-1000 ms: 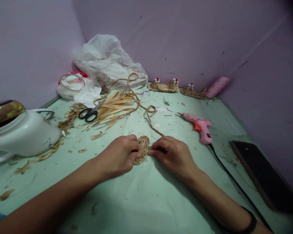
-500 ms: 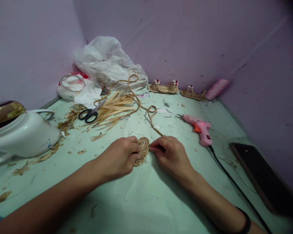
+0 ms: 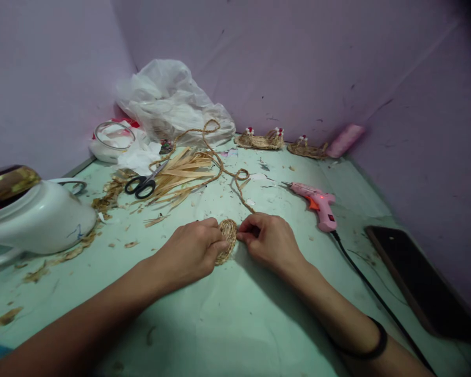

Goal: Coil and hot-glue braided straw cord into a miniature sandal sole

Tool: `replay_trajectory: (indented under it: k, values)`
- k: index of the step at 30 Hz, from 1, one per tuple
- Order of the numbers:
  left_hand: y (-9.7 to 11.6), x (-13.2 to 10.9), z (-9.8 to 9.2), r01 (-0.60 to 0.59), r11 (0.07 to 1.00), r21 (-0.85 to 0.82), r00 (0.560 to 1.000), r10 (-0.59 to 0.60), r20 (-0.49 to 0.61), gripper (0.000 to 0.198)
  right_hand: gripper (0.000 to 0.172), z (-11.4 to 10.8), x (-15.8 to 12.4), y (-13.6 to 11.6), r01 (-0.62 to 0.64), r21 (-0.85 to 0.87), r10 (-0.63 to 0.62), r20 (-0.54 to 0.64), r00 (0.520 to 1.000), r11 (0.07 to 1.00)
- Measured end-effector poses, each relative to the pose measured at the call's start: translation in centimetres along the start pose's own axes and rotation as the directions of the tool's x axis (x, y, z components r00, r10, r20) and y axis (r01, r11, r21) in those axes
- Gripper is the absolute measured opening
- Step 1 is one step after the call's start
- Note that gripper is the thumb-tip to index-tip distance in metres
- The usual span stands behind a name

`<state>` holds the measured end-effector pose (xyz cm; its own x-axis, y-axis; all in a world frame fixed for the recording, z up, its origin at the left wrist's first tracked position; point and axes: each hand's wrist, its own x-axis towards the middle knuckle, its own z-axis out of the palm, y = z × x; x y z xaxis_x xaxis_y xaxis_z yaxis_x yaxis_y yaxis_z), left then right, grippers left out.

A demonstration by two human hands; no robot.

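**Hand Positions at the Woven Coil**

The woven coil point(image 3: 228, 236) lies flat near the middle of the table point(image 3: 235, 324). The left hand point(image 3: 192, 252), fingers curled, grips its left edge. The right hand point(image 3: 270, 241) pinches the braided cord point(image 3: 220, 163) at the coil's right edge. The glue gun point(image 3: 317, 202) lies nearer the right edge.

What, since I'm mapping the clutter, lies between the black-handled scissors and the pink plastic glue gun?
Head view: a fan of pale straw strips beside the scissors, then a loop of brown braided cord nearer the glue gun.
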<state>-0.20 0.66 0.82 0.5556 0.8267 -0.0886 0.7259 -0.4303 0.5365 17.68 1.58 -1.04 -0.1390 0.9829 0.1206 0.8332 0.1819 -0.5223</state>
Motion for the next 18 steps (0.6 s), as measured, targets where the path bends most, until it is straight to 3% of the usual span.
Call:
replay_trajectory:
  k: [3,6,9,13,16,18]
  values:
    - [1.3,-0.2,0.3,0.123,0.986,0.113,0.992,-0.117,-0.056,0.026,0.007,0.1,-0.1,0.2,0.053,-0.012,-0.053,-0.030,0.998,0.999]
    - [1.8,-0.2,0.9,0.158,0.972,0.174,0.984,-0.141,-0.107,0.023,0.007,-0.1,-0.5,0.3,0.095,-0.012,-0.095,-0.034,0.995,0.995]
    - [1.3,-0.1,1.3,0.011,0.991,0.131,0.993,0.004,-0.115,0.011,0.007,-0.5,-1.1,0.2,0.103,-0.032,-0.103,-0.003,0.995,0.994]
    - [0.1,0.0,0.6,-0.202,0.979,0.005,0.976,0.202,-0.082,0.030,0.004,-1.3,-2.2,0.1,0.079,-0.101,-0.074,0.049,0.996,0.992]
    - [-0.5,-0.3,-0.6,-0.172,0.984,-0.050,0.983,0.169,-0.067,0.038,0.014,-1.7,-2.7,0.2,0.076,-0.087,-0.076,0.010,0.997,0.993]
    - [-0.7,-0.5,-1.2,-0.105,0.994,-0.028,0.993,0.103,-0.049,0.029,0.013,-1.6,-2.8,0.3,0.168,-0.024,-0.169,-0.049,0.984,0.985]
